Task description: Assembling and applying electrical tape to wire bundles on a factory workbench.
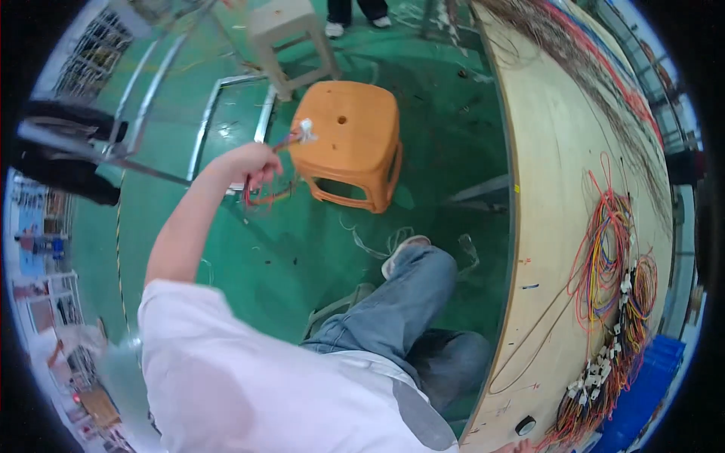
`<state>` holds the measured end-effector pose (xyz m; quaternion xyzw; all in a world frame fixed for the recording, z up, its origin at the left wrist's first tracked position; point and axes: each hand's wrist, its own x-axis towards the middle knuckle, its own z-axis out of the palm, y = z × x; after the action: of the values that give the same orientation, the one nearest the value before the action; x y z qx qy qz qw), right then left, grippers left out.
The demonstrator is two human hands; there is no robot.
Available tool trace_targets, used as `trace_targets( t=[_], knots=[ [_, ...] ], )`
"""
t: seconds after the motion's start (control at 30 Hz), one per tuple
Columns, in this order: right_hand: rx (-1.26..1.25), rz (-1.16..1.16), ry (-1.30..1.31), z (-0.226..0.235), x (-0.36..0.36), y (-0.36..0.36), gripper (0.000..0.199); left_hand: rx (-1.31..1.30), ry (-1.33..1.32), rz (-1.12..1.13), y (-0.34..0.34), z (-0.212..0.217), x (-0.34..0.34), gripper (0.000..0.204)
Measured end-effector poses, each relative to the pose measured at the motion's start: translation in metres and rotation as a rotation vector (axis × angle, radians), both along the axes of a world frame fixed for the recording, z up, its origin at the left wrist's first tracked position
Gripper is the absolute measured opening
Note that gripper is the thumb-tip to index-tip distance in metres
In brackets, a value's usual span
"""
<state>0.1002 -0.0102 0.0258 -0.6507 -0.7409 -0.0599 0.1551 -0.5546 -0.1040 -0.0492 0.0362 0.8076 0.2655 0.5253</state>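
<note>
My left hand (253,164) is stretched out over the green floor and is closed on a small bundle of red and orange wires (262,198). The bundle's end carries a white connector (304,132), which sticks up past my fingers, and a loop of wire hangs below my fist. The connector sits just in front of the left edge of an orange plastic stool (355,124). My leg in blue jeans (400,302) reaches toward the stool. My right hand is out of the picture.
A long wooden board (559,226) runs down the right side with coloured wire harnesses (608,260) and white connectors on it. A blue bin (649,389) stands beyond it. A beige stool (291,34), another person's shoes (355,26) and metal frames (204,128) are farther off.
</note>
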Motion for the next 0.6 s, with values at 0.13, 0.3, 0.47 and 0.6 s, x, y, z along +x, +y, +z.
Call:
trace_targets(
  t=[0.13,0.3,0.47,0.6],
  knots=[
    [0.053,0.299,0.356,0.012,-0.044,0.030,0.024,0.595,-0.661,0.177,-0.032,0.096,0.111,0.031],
    [-0.547,0.536,0.968,0.057,-0.143,0.037,0.026,0.855,-0.936,-0.047,-0.027,0.131,0.237,0.038],
    [-0.742,0.744,1.513,0.103,-0.156,0.021,0.034,1.032,-1.084,-0.312,-0.020,0.133,0.315,0.034],
    [-0.509,0.582,1.459,0.121,-0.129,-0.012,0.027,1.030,-0.998,-0.403,-0.026,0.136,0.350,0.031]
  ],
)
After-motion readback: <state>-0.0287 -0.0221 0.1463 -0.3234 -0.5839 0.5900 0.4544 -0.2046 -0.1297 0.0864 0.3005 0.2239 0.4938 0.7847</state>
